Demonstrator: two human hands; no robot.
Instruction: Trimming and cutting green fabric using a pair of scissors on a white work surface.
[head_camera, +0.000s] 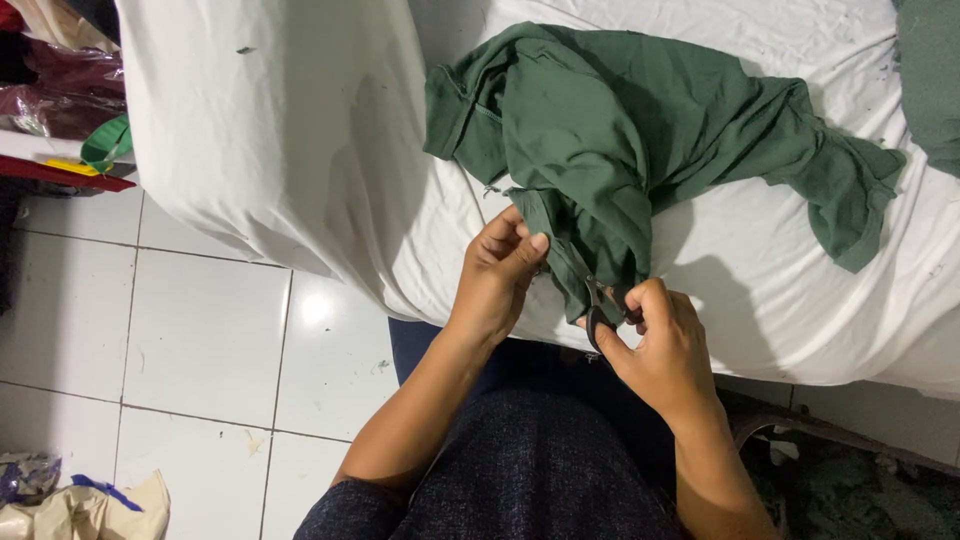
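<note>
The risk I see is the small scissors (598, 312) biting into the green garment (620, 140) itself: the blades sit right at the folded hem, and slack cloth bunched just above my right hand (665, 350) could slip between them. My left hand (500, 270) pinches the hem edge between thumb and fingers, wrist angled up from the lap. My right grip is clamped on the scissors' dark loops, knuckles outward; I cannot quite tell whether the blades are parted. The garment lies heaped beyond both hands on the white-sheeted bed (300, 150).
</note>
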